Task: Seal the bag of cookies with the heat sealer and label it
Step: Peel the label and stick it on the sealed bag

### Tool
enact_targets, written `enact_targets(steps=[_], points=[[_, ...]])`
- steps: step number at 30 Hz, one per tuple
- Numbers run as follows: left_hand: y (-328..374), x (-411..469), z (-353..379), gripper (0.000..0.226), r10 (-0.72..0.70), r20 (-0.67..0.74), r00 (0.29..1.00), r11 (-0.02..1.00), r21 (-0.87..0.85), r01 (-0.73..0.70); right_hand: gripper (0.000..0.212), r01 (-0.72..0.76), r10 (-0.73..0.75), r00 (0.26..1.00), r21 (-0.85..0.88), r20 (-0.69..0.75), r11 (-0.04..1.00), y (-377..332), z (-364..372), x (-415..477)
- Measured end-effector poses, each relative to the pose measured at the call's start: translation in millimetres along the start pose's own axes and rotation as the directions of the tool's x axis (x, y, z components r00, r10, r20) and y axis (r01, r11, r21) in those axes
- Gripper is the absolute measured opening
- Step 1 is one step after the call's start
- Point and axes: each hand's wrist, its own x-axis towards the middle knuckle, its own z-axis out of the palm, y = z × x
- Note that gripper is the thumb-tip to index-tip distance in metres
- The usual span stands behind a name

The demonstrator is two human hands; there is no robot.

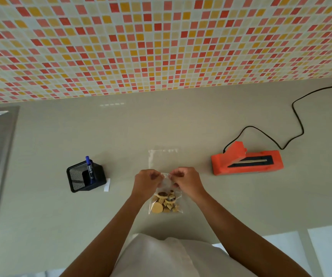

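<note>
**Label over bag: handling notes**

Holder (pixel 85 176) with marker (pixel 89 168) at 9 o'clock from the bag; white slip (pixel 106 184) just beside it.

Left hand (pixel 148 181): fingers curled, pinching the left end of the label (pixel 166 174). Right hand (pixel 187 179): same pinch on the right end. Cannot tell if the label touches the film yet.

Bag (pixel 164 158) lies flat at mid-surface (pixel 181 120), with cookies (pixel 166 202) bunched at its 6 o'clock end and empty film toward 12.

Judgement:
- The bag is light, and the film is thin, limp and slippery.
- The cookies are brittle.
- Take hold of the empty film and keep off the cookies.
- The label is flimsy, so keep it taut.

Sealer (pixel 247 162) at 3 o'clock, lid raised.
</note>
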Motion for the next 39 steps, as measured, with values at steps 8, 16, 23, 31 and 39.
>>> enact_targets(steps=[8,16,23,31,39], points=[[-1,9,4,0.01,0.025,-0.024,0.999,0.994,0.109,-0.023,0.006,0.084,-0.091,0.996,-0.202,-0.023,0.976,6,2,14],[-5,12,3,0.01,0.028,-0.032,0.999,0.991,0.133,-0.023,0.006,0.065,-0.072,0.997,-0.299,-0.013,0.952,1,6,16],[-11,12,3,0.013,0.026,-0.005,1.0,0.985,0.171,-0.025,0.007,0.067,-0.067,0.998,-0.349,0.013,0.935,1,5,19],[-11,13,8,0.017,0.014,-0.023,1.0,0.972,0.233,-0.009,0.01,0.083,-0.089,0.996,-0.395,0.002,0.915,0,9,21],[-6,15,9,0.021,0.017,-0.045,0.999,0.949,0.314,-0.002,0.016,0.041,-0.047,0.999,-0.389,-0.006,0.92,-3,11,22]])
